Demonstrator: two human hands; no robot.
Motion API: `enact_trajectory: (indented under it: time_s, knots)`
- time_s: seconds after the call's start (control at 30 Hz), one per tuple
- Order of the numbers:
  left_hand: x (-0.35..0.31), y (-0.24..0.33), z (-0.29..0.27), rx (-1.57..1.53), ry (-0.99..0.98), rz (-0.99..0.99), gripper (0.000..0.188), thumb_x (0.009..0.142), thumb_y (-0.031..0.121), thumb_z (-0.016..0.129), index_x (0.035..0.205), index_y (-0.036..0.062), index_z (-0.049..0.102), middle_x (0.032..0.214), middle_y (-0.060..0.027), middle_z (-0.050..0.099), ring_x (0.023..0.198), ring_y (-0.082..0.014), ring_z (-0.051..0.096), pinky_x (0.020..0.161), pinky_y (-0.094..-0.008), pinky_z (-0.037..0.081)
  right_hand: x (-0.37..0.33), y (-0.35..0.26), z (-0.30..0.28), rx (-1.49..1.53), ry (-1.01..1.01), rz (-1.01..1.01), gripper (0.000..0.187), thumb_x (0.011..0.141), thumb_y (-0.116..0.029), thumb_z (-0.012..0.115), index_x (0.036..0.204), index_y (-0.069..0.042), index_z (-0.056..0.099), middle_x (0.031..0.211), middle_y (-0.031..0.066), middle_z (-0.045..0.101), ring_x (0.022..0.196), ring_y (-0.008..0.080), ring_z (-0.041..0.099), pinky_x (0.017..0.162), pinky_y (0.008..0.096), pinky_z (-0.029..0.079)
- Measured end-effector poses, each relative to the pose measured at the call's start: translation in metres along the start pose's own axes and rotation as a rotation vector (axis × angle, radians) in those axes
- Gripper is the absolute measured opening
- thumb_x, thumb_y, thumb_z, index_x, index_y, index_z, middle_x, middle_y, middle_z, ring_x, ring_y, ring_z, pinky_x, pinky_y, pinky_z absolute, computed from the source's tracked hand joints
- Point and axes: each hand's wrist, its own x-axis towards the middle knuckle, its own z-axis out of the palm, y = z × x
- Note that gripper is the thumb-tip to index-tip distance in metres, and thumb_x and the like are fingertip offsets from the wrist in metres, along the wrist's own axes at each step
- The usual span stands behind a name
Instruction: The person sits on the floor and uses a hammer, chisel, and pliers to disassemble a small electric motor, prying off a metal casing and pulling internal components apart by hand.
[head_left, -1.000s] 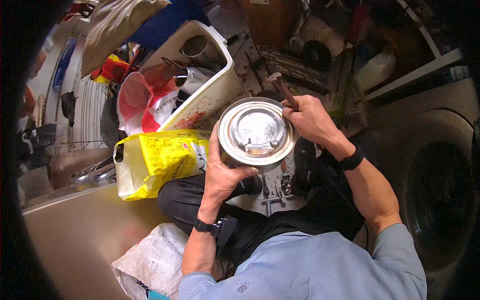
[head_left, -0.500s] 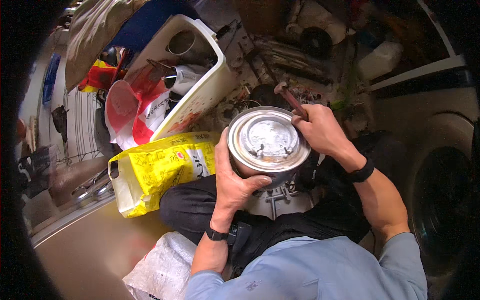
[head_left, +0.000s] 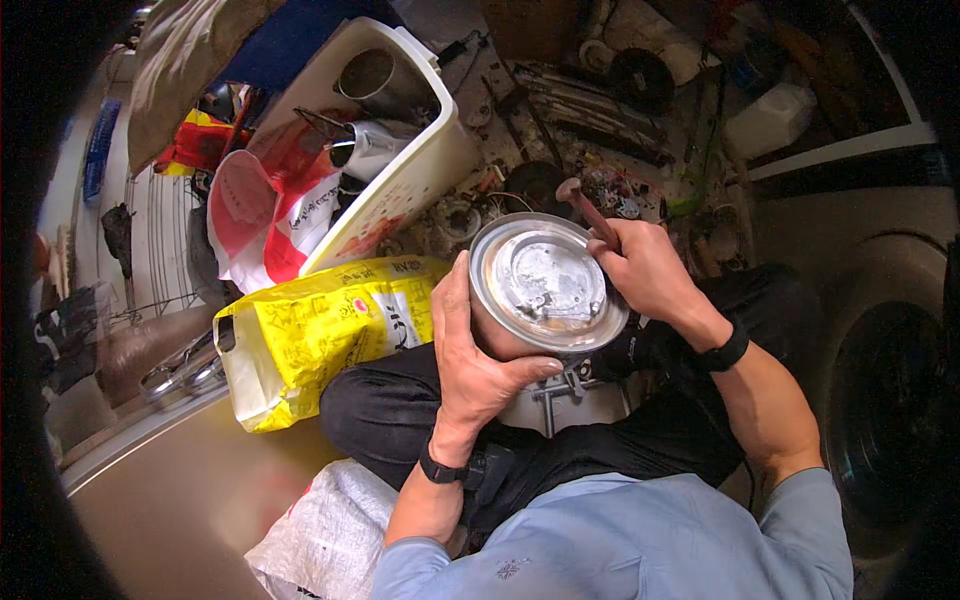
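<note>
A round metal pot (head_left: 552,285) is held over my lap, with its ringed, scuffed silvery base turned up toward me. My left hand (head_left: 480,350) wraps round its left side, thumb along the near edge and fingers along the far side. Closed round the reddish-brown handle of a hammer (head_left: 588,208), my right hand (head_left: 650,272) is at the pot's right rim. The hammer's head points up and away, just beyond the far rim. The pot's other end is hidden beneath it.
Left of the pot lies a yellow printed bag (head_left: 330,325). Behind it, a white plastic bin (head_left: 440,120) holds metal vessels and a red-and-white bag. Tools and scrap (head_left: 590,110) litter the far floor. A white woven sack (head_left: 325,535) is near my left elbow.
The pot has shifted slightly right and tilted, with my left hand still round it. The hammer's head has moved a little to the right and nearer.
</note>
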Motion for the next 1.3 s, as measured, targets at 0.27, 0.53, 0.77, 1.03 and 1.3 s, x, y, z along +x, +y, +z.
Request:
enact_trajectory:
  time_s: [0.27, 0.53, 0.77, 1.03, 1.3]
  knots:
    - [0.001, 0.001, -0.001, 0.009, -0.002, 0.005, 0.144, 0.046, 0.074, 0.089, 0.157, -0.0016, 0.037, 0.148, -0.0190, 0.049, 0.138, -0.0338, 0.047, 0.119, -0.0445, 0.033, -0.001, 0.003, 0.006, -0.018, -0.017, -0.006, 0.022, 0.093, -0.018, 0.062, 0.100, 0.001, 0.071, 0.086, 0.0281, 0.069, 0.085, 0.0473, 0.068, 0.076, 0.0521, 0.053]
    - [0.001, -0.030, 0.008, -0.201, -0.043, -0.139, 0.125, 0.057, 0.041, 0.097, 0.157, -0.0016, 0.035, 0.147, -0.0225, 0.048, 0.137, -0.0376, 0.047, 0.118, -0.0443, 0.036, 0.010, 0.030, 0.036, -0.012, -0.023, 0.008, 0.022, 0.092, -0.015, 0.062, 0.100, 0.005, 0.069, 0.085, 0.0286, 0.068, 0.083, 0.0450, 0.068, 0.074, 0.0481, 0.051]
    - [0.017, -0.092, 0.051, -0.066, -0.229, -0.262, 0.119, 0.064, 0.038, 0.094, 0.156, -0.0072, 0.033, 0.150, -0.0280, 0.046, 0.140, -0.0373, 0.046, 0.118, -0.0414, 0.036, 0.042, 0.127, 0.131, 0.023, -0.169, 0.330, 0.022, 0.086, -0.014, 0.061, 0.097, 0.002, 0.072, 0.097, 0.0306, 0.071, 0.095, 0.0469, 0.069, 0.080, 0.0518, 0.053]
    - [0.023, -0.152, 0.099, -0.155, -0.364, -0.434, 0.120, 0.065, 0.038, 0.094, 0.156, -0.0087, 0.032, 0.157, -0.0260, 0.043, 0.147, -0.0337, 0.041, 0.122, -0.0395, 0.032, 0.058, 0.188, 0.180, 0.004, -0.130, 0.660, 0.028, 0.093, -0.019, 0.063, 0.103, 0.005, 0.074, 0.107, 0.0275, 0.073, 0.101, 0.0450, 0.070, 0.084, 0.0518, 0.056]
    - [0.022, -0.195, 0.115, -0.180, -0.396, -0.433, 0.125, 0.066, 0.033, 0.096, 0.161, -0.0051, 0.023, 0.159, -0.0237, 0.040, 0.148, -0.0303, 0.040, 0.123, -0.0391, 0.030, 0.065, 0.204, 0.199, 0.014, -0.103, 0.705, 0.031, 0.091, -0.020, 0.064, 0.110, 0.003, 0.073, 0.110, 0.0271, 0.073, 0.103, 0.0450, 0.070, 0.087, 0.0518, 0.056]
